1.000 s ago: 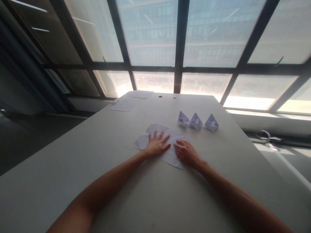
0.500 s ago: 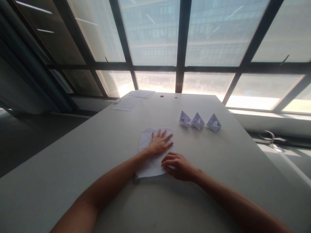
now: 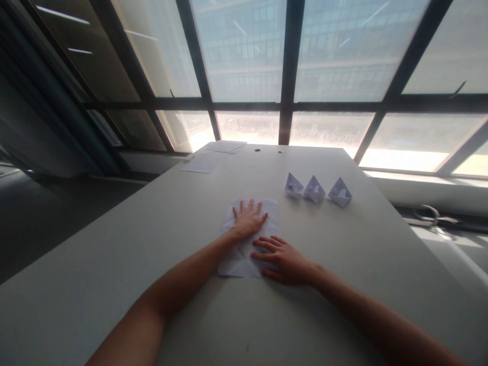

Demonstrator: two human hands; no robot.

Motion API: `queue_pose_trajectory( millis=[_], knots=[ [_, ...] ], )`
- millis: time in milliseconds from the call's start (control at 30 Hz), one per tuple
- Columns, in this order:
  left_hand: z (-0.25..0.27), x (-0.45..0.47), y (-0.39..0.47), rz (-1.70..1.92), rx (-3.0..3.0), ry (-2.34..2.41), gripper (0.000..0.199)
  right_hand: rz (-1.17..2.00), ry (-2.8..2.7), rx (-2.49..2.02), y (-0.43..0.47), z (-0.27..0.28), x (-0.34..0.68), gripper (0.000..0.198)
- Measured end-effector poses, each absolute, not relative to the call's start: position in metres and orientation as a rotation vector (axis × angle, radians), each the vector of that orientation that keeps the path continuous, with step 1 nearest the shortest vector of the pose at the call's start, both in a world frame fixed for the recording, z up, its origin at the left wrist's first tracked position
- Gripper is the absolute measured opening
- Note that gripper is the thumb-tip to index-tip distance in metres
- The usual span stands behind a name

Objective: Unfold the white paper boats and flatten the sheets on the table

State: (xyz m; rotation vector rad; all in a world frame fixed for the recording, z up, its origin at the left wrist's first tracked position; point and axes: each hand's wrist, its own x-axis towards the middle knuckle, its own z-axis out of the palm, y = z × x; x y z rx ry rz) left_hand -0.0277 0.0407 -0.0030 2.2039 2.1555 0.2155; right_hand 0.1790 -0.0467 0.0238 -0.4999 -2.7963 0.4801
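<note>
A creased sheet of white paper lies on the white table in front of me. My left hand rests flat on its upper half with the fingers spread. On the lower right part of the sheet is my right hand, its fingers stretched out over the paper and its wrist off the edge. Fold lines show between and below the hands. Part of the sheet is hidden under both hands.
Three folded paper boats, a left one, a middle one and a right one, stand beyond my right hand. Loose paper sheets lie at the far left of the table. Large windows rise behind it.
My right hand has gone from curled fingers at the sheet's right edge to fingers spread over the paper. My left hand has shifted slightly on the sheet, which now lies flatter.
</note>
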Motion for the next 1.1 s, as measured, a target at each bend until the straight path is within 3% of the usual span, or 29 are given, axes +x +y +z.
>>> queue_pose_trajectory(
  millis=[233,467,700,800,933,1100],
  knots=[
    [-0.002,-0.040,0.053,0.195,2.088,2.227,0.075,0.488,-2.816,-0.479,-0.052,0.019,0.173,0.053],
    [0.005,-0.061,0.055,0.090,2.203,2.086,0.072,0.556,-2.715,-0.379,-0.051,0.019,0.172,0.039],
    [0.036,-0.058,0.078,-0.214,1.931,2.082,0.074,0.602,-2.835,-0.242,-0.051,0.025,0.167,0.061],
    [0.030,-0.028,0.090,-0.004,2.024,2.151,0.068,0.606,-2.843,-0.232,-0.052,0.026,0.166,0.065],
    [0.006,-0.003,0.092,0.188,2.172,2.167,0.063,0.567,-2.726,-0.261,-0.051,0.022,0.165,0.053],
    [-0.004,-0.024,0.082,0.263,2.125,2.265,0.064,0.452,-2.285,-0.675,-0.025,0.011,0.172,0.032]
  ],
)
